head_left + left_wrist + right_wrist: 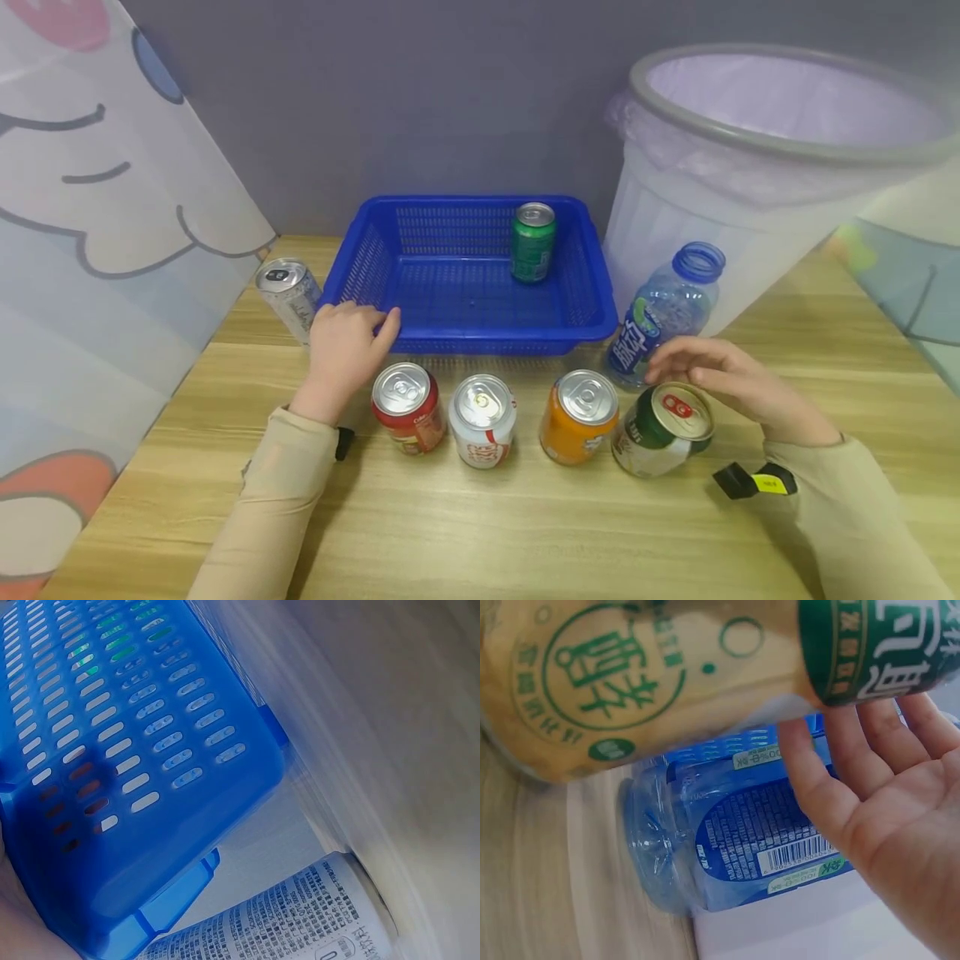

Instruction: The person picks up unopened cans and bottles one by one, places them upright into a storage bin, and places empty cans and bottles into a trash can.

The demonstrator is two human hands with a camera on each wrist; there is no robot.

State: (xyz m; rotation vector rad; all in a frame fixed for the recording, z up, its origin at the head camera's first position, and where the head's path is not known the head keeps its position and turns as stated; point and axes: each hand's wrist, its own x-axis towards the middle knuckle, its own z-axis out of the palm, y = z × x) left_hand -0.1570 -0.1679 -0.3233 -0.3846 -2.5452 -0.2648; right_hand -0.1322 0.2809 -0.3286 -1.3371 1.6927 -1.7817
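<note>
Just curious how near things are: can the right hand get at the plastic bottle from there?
Probably yes: the right hand is open right beside the plastic bottle, and the nearby green-banded can doesn't seem to block it.

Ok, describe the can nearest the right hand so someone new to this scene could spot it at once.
Start at the blue basket. On the table in front of it, find the orange can; the green-and-cream can stands just right of that, beside the right hand. Its red pull tab sets it apart from the orange can, whose tab is silver.
</note>
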